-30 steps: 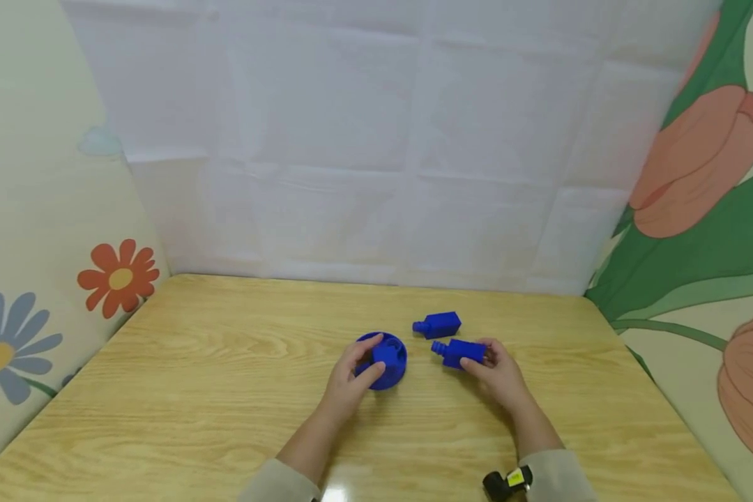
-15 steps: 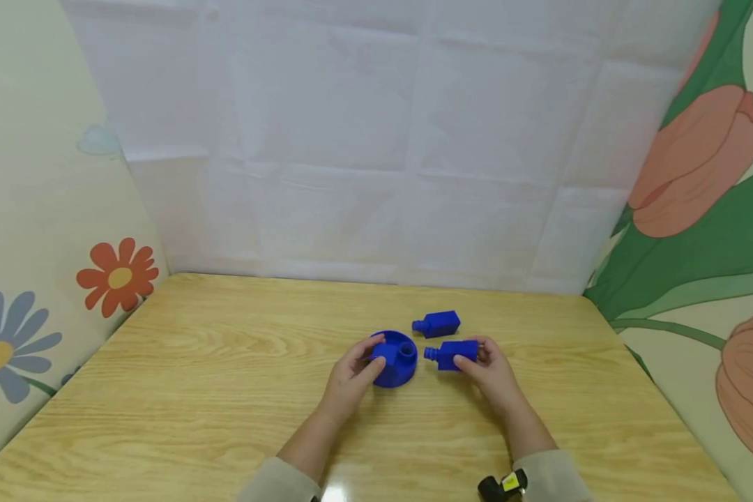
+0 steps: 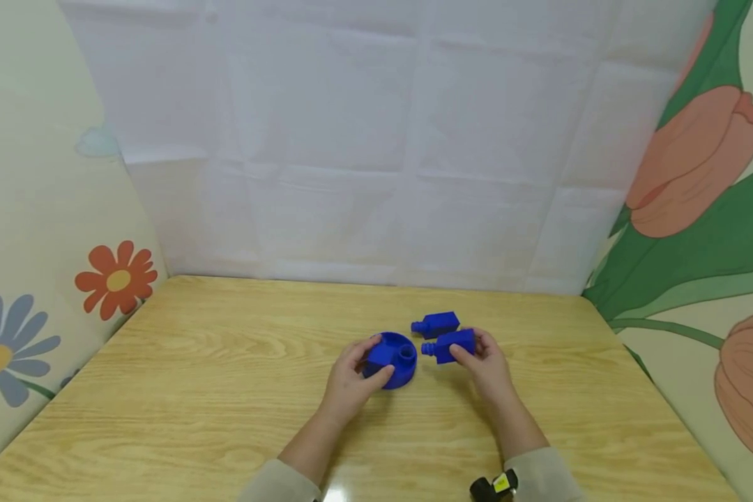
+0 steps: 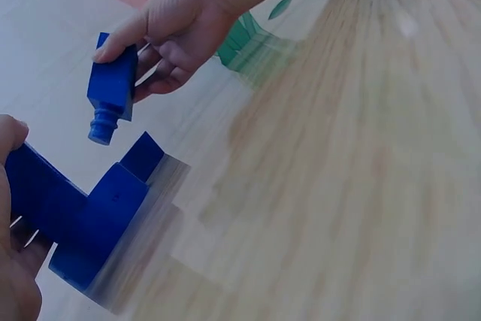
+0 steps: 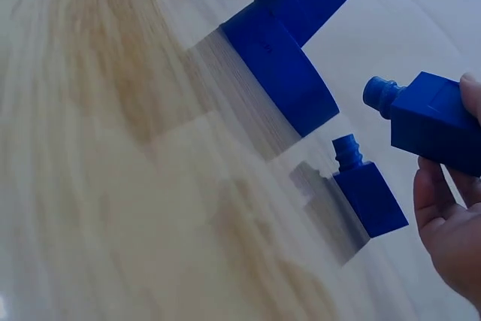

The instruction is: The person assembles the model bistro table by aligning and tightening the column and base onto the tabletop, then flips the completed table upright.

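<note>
My left hand holds a blue block that stands on a round, rimmed blue base. Beside that block, a short tube with a round hole rises from the base. To the right, my right hand pinches a blue rectangular block with a ridged, screw-like neck. Its neck points left toward the tube, a small gap apart. Seen from the right wrist, this held block is off the table, while the base rests on it.
A second blue block with a ridged neck lies on the wooden table, just behind the held one. White sheeting hangs along the back edge. Flower-patterned walls flank both sides.
The base and its standing block have shifted slightly right under my left hand. My right hand has come left and a little farther back with its block, narrowing the gap.
</note>
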The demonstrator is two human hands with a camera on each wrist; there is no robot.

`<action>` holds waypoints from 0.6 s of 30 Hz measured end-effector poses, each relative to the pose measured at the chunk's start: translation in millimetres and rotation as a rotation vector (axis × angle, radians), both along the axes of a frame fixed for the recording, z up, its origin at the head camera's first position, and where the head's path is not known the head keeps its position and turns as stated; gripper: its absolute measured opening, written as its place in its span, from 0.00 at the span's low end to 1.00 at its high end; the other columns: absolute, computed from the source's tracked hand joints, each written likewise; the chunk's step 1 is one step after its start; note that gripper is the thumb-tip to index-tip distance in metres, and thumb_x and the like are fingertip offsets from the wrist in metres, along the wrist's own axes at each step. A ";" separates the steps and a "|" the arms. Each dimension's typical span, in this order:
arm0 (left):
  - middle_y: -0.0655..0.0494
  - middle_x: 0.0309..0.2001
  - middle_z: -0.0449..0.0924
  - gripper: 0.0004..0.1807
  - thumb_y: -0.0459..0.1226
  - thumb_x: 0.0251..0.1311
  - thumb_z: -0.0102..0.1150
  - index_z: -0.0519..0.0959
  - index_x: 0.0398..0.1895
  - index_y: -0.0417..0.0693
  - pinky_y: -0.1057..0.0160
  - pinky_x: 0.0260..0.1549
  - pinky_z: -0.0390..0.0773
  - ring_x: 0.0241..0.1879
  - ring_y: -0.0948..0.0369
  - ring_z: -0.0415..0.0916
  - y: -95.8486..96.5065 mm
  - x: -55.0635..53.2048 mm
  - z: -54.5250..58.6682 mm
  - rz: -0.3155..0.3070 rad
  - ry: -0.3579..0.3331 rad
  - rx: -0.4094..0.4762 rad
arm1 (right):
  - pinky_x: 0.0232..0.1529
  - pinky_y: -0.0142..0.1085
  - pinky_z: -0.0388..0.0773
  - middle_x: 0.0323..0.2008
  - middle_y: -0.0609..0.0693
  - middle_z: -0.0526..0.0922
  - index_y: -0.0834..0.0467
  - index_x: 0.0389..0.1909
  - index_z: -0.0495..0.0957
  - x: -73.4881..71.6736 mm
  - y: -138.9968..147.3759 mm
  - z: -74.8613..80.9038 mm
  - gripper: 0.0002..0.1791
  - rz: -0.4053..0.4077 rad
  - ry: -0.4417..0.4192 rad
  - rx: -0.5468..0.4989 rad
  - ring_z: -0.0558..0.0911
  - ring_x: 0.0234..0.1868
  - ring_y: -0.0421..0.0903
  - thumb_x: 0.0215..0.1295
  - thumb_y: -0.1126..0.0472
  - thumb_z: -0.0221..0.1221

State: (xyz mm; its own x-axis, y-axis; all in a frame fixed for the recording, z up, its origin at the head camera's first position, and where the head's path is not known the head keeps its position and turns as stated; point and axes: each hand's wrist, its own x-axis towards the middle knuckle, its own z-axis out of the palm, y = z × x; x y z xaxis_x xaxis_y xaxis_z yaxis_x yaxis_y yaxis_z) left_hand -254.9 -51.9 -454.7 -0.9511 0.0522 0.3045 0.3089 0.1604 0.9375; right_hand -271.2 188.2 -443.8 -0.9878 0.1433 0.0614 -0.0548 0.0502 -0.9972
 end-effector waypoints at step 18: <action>0.28 0.57 0.75 0.25 0.22 0.54 0.53 0.72 0.59 0.27 0.75 0.49 0.74 0.47 0.75 0.77 -18.0 2.0 -0.3 -0.134 -0.031 0.203 | 0.41 0.28 0.76 0.42 0.52 0.82 0.64 0.55 0.73 4.1 -23.3 10.2 0.24 0.080 0.069 0.133 0.78 0.39 0.38 0.58 0.68 0.67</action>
